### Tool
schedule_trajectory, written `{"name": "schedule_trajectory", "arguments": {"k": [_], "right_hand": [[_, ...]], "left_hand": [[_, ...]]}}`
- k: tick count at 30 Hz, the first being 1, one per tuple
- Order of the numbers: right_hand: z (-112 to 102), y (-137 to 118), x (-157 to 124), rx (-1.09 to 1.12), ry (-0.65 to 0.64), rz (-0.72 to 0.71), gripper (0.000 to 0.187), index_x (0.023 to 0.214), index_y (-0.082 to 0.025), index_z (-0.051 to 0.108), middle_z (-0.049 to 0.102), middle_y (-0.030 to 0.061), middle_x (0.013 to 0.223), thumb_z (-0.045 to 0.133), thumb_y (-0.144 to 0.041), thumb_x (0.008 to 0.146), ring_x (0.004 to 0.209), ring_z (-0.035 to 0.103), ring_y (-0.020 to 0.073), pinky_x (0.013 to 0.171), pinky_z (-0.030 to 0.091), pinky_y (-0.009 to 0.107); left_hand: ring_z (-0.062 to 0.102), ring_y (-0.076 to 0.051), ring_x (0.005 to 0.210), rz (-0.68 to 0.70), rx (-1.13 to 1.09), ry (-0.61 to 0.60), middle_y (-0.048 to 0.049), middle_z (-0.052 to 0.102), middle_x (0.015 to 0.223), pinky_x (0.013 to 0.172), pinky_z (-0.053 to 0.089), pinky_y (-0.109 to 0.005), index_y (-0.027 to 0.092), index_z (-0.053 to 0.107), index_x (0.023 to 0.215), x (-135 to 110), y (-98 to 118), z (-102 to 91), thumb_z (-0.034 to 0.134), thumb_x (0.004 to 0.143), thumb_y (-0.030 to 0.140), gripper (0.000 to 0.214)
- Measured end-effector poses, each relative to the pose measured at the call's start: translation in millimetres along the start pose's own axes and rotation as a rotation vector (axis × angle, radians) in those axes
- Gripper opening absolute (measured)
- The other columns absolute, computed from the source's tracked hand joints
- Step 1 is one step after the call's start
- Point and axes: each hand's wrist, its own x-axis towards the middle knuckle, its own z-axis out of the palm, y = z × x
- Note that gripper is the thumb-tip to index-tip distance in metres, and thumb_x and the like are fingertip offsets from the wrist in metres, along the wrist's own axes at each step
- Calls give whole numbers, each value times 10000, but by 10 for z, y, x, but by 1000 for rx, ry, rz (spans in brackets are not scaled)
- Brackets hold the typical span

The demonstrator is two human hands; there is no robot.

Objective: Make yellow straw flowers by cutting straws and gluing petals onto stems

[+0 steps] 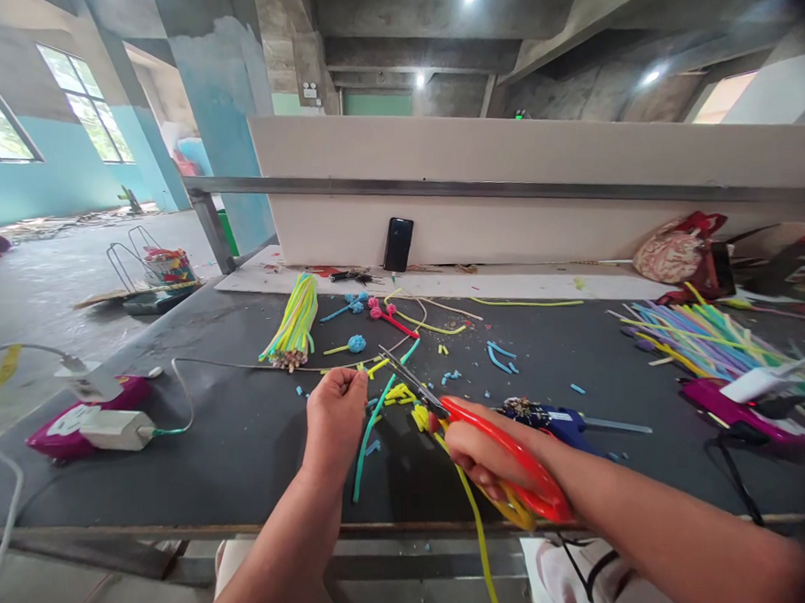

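Note:
My left hand (337, 411) is closed in a pinch, with a short yellow pipe cleaner piece (379, 367) at its fingertips. Red-handled scissors (509, 452) are gripped in my right hand (479, 449), blades pointing up-left toward the left fingertips. A long yellow pipe cleaner (477, 520) trails down below the right hand past the table edge; whether that hand holds it is hidden. Between the hands lie a green pipe cleaner (375, 436) and several cut yellow pieces (399, 393). Just beyond are a blue pompom-like ball on a yellow stem (356, 343) and pink balls on a red stem (376, 309).
A yellow-green pipe cleaner bundle (290, 324) stands at the back left; a multicoloured pile (698, 337) lies right. A blue glue gun (561, 423) sits behind my right forearm. Purple power strips (123, 394) with cables flank the table. A phone (399, 244) leans against the back board.

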Motion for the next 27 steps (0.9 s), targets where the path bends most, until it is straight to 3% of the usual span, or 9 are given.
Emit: {"name": "schedule_trajectory", "arguments": {"k": [4,10,15,27], "right_hand": [[29,-22,-23,-44,48,8,265,911,-287,480,373,-101,282,491,-138,693,227,374,106,309,256,154],[44,7,-16,-25,44,-21,186,870,-272,470,390,-97,301,474,-190,703,231,363,92,322,249,148],[46,27,-33,-28,44,-65,271,799,-271,495,367,-102,281,557,-127,578,243,355,89,334,249,171],[8,168,42,174,25,-236,226,714,-260,574,419,-91,315,548,-98,559,210,308,68,347,281,234]], "left_hand": [[434,-96,447,10,42,24,48,493,487,466,308,-208,192,571,664,11,20,21,542,753,415,241],[425,-96,445,9,95,51,54,479,474,476,313,-206,185,559,659,11,87,19,533,753,379,216],[403,-86,432,49,106,-12,63,464,455,472,306,-199,185,555,638,-34,121,76,521,760,364,219],[421,-90,453,104,151,-70,61,467,467,484,310,-195,188,576,657,-27,95,127,516,768,361,215]]}}
